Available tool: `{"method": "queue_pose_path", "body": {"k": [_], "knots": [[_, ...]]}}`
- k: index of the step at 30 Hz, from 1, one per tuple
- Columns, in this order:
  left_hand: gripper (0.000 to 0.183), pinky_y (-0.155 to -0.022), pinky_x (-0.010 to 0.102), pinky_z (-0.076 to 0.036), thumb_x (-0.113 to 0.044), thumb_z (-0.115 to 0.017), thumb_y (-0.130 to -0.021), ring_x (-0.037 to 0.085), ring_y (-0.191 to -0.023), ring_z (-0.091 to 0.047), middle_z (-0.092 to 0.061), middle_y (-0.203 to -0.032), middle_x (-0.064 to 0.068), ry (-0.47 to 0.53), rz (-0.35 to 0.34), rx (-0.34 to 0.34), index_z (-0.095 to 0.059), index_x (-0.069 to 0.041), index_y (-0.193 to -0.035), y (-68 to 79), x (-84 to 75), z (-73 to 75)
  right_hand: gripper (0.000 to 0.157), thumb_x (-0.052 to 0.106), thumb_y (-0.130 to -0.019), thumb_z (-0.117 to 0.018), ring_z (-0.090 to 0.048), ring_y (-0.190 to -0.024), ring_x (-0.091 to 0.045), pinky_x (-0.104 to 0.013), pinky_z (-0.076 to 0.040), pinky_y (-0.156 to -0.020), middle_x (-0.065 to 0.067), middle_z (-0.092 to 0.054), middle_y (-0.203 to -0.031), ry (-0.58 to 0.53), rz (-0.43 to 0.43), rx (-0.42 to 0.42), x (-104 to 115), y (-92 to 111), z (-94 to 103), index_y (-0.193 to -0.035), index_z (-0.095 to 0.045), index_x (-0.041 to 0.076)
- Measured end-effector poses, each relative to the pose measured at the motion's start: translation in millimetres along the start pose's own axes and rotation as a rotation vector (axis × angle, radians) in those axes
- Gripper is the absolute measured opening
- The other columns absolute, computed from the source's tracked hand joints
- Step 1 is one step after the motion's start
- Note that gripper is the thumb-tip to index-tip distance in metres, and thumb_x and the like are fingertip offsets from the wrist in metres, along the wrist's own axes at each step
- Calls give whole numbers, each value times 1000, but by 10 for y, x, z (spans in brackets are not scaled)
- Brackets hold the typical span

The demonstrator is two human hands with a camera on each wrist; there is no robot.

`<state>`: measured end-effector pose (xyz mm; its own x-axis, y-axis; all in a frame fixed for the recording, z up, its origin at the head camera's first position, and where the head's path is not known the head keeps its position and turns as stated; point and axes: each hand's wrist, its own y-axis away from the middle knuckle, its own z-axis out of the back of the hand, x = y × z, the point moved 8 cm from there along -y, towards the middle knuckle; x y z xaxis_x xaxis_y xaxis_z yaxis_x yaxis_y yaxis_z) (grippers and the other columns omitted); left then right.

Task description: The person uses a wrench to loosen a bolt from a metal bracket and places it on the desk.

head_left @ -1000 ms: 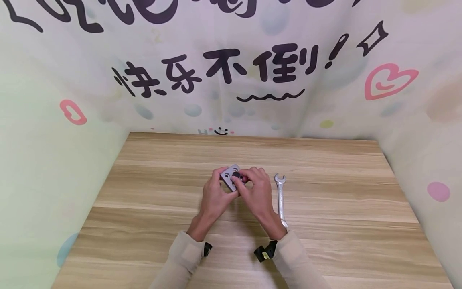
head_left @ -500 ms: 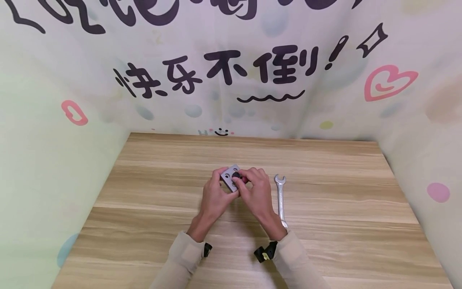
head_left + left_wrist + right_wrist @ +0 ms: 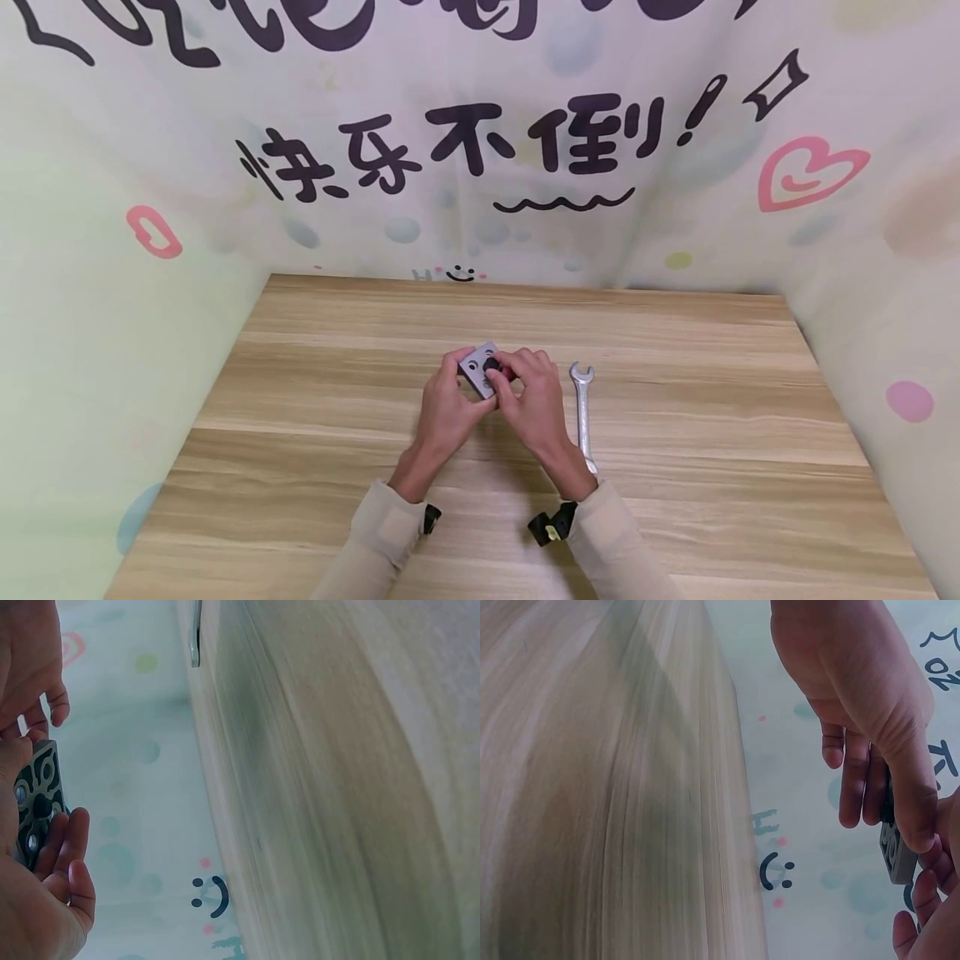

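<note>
My left hand grips a small grey square metal plate by its edges, with round holes near the corners. A black knob-like piece stands at the plate's middle, and the thumb and forefinger of my right hand pinch it. In the left wrist view the plate's other face shows dark hollows and a black centre, with the left fingers curled at its edge. Seen from the right wrist, the plate appears edge-on below the right thumb, which hides most of the black piece.
A silver open-ended wrench lies on the wood-grain table, just right of my right hand; its near end is close to the right wrist. A printed cloth wall closes off the back and both sides.
My right thumb has shifted slightly to the right across the black knob-like piece. The left hand, the plate and the wrench stay about where they were.
</note>
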<state>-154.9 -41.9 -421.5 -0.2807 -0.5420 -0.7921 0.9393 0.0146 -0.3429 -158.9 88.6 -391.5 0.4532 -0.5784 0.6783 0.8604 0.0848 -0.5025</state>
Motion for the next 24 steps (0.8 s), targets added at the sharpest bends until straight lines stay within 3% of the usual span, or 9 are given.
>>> {"method": "queue_pose_path", "body": {"k": [10, 17, 24], "knots": [[67, -72, 32, -52, -11, -87, -73, 23, -90, -65, -68, -114, 17, 6, -4, 5, -51, 0, -128, -9, -12, 10, 19, 6, -87, -73, -51, -79, -20, -33, -34, -71, -4, -63, -79, -9, 6, 13, 3, -5, -4, -105, -74, 2], [66, -75, 45, -55, -9, -87, -74, 27, -92, -65, -68, -114, 19, 32, 1, 8, -51, 1, -128, -12, -14, -4, 19, 4, -88, -70, -51, -81, -22, -36, -37, -76, -5, -63, -81, -25, 5, 36, -5, -5, -20, -107, -73, 1], [67, -76, 49, -55, -9, -87, -74, 28, -93, -65, -67, -113, 20, 31, -2, 10, -50, 1, -128, -14, -16, -17, 17, 2, -90, -67, -50, -81, -23, -36, -37, -75, -5, -62, -81, -20, 14, 48, 1, -3, -20, -107, -72, 2]]}}
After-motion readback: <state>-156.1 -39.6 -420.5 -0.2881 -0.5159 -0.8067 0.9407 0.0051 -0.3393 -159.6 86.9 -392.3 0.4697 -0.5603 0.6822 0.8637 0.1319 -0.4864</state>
